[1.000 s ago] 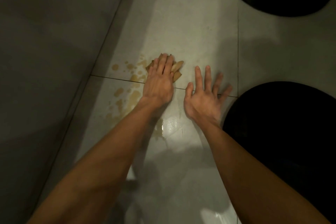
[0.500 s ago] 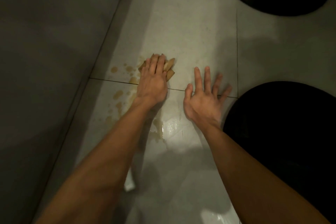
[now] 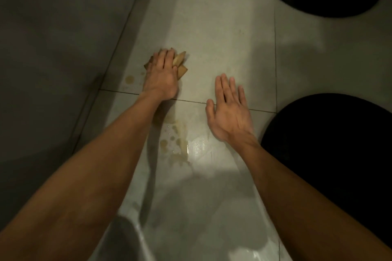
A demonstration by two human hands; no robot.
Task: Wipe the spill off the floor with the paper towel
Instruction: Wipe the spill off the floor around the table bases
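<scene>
Mid-wipe, our left hand [image 3: 162, 75] presses the paper towel [image 3: 180, 63] to the floor [image 3: 222, 27] with straight fingers, while our right hand [image 3: 230, 110] lies spread flat alongside. Next we should probably drag the towel back through the spill [image 3: 177, 146] patches nearer us.

The left hand [image 3: 161, 78] and the right hand [image 3: 230, 112] were both bare. Behind each wrist the left forearm [image 3: 95, 165] and the right forearm [image 3: 297, 186] ran back uncovered to the edge of view. Tendons ridged the back of the right hand near its wrist
</scene>
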